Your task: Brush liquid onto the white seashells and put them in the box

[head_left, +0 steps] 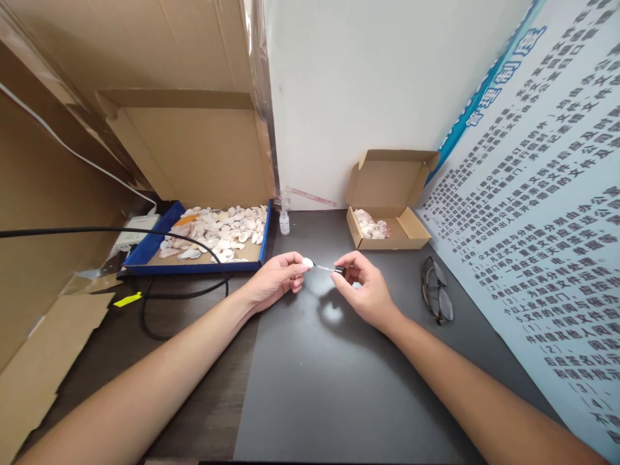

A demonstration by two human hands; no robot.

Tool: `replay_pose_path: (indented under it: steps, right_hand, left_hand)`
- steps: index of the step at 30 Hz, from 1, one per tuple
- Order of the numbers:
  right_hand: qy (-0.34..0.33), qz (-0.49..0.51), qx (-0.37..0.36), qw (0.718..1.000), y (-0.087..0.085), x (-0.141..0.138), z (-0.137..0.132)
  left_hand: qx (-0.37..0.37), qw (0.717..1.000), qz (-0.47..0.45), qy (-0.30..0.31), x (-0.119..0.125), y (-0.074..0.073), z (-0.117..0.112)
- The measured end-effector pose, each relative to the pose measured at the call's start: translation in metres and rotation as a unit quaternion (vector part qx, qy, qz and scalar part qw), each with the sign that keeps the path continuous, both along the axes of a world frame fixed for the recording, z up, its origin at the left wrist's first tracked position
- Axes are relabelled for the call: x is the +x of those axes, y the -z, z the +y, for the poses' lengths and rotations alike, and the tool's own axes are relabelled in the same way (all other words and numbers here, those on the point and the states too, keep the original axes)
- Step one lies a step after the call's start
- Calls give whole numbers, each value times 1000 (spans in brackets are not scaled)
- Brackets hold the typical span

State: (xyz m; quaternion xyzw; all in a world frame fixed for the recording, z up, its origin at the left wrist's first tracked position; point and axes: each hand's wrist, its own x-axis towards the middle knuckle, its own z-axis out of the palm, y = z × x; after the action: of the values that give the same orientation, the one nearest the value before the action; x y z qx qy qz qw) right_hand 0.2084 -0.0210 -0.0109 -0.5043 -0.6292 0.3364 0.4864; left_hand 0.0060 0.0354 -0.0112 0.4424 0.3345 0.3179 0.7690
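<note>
My left hand [278, 278] pinches a small white shell [307, 263] between thumb and fingers above the dark table. My right hand [364, 287] pinches the black cap of a thin brush [334, 269] whose tip touches the shell. A small clear bottle [284, 222] stands open behind the hands by the wall. To the left lies a blue-rimmed tray [145, 258] full of pale shells. A small cardboard box [390, 236] at the back right holds a few shells.
Folded black glasses [437, 297] lie right of my right hand. A black cable [159, 303] loops over the table's left side, near a yellow tag [127, 299]. Cardboard sheets [43, 361] line the left. A printed poster [533, 226] leans on the right.
</note>
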Motion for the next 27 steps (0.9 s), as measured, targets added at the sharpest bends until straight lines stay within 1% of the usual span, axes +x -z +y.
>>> replay_pose_path:
  steps: [4, 6, 8, 12, 14, 17, 23, 27]
  right_hand:
    - [-34, 9, 2, 999, 0, -2, -4]
    - [-40, 7, -2, 999, 0, -2, -6]
    - [-31, 3, -6, 1000, -1, -2, -6]
    - [18, 3, -6, 1000, -1, 0, -2]
    - [32, 10, -9, 999, -1, 0, -1]
    - [31, 21, -10, 999, -1, 0, 0]
    - [4, 20, -19, 1000, -1, -1, -2]
    - [30, -2, -33, 999, -1, 0, 0]
  left_hand:
    - [4, 1000, 3, -1, 1, 0, 0]
    - [5, 1000, 1, -2, 1, 1, 0]
    - [2, 1000, -3, -2, 1, 1, 0]
    - [0, 1000, -2, 0, 0, 1, 0]
    - [1, 1000, 2, 2, 0, 1, 0]
    - [2, 1000, 5, 4, 0, 1, 1]
    - [2, 1000, 8, 10, -1, 0, 0]
    - [-3, 1000, 6, 12, 0, -2, -1]
